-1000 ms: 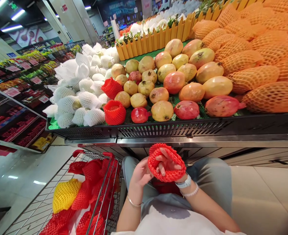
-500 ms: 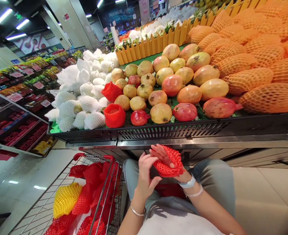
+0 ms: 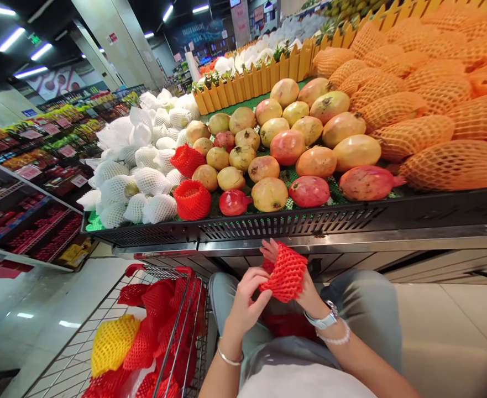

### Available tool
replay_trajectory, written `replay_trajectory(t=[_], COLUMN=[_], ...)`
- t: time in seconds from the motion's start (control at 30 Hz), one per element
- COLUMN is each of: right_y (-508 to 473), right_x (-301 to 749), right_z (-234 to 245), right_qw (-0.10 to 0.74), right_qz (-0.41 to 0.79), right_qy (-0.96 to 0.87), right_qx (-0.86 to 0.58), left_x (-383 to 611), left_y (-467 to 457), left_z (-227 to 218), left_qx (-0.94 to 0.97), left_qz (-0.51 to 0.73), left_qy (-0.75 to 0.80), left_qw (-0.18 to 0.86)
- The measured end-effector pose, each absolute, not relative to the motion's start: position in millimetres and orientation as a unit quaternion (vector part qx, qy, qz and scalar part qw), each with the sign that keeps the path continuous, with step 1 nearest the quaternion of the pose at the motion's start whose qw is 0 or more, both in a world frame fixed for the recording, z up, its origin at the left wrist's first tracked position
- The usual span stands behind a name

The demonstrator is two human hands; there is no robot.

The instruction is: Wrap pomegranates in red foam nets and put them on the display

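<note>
The left hand (image 3: 245, 304) pinches a red foam-mesh fruit sleeve (image 3: 284, 273), fingertips pressed together on it. The right hand (image 3: 308, 293) sits mostly behind the mesh, its fingers hidden. Left of the fingers, a wire shopping cart (image 3: 164, 271) holds red netting (image 3: 152, 309).

Bright ceiling strip lights (image 3: 41, 52) — glare on the tile floor (image 3: 31, 326), fisheye bending at the edges

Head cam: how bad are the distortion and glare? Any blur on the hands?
Head view: strong wide-angle bend, the black display rail runs tilted. Ceiling strip lights blow out, with glare on the floor tiles. The left hand, right hand and red foam net look sharp, no obvious motion blur.
</note>
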State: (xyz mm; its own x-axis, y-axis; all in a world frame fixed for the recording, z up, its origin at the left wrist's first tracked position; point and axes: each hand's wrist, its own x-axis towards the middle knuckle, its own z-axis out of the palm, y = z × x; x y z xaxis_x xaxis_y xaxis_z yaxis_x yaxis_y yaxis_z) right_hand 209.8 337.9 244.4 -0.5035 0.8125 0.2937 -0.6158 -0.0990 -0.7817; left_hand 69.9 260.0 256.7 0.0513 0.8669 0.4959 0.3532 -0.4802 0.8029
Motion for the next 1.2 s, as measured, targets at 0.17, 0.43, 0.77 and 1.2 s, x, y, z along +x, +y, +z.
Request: replay_trajectory(t=[0.17,0.43,0.77,1.2], right_y=[342,339,351,378], right_x=[218,224,227,211], right_z=[245,247,210,202], right_qw=[0.437,0.401,0.402,0.437], right_qz=[0.732,0.692,0.704,0.779], right_qy=[-0.513,-0.583,-0.553,-0.337], right_qx=[-0.100,-0.147,-0.192,-0.296], left_x=[25,-1,-41,-122], left_y=[275,389,441,423], left_z=[334,487,479,517], left_qx=[0.702,0.579,0.612,0.698], left_qz=[0.540,0.012,-0.088,0.229], left_qy=[0.461,0.782,0.758,0.678], left_qw=[-0.062,-0.229,-0.206,-0.004])
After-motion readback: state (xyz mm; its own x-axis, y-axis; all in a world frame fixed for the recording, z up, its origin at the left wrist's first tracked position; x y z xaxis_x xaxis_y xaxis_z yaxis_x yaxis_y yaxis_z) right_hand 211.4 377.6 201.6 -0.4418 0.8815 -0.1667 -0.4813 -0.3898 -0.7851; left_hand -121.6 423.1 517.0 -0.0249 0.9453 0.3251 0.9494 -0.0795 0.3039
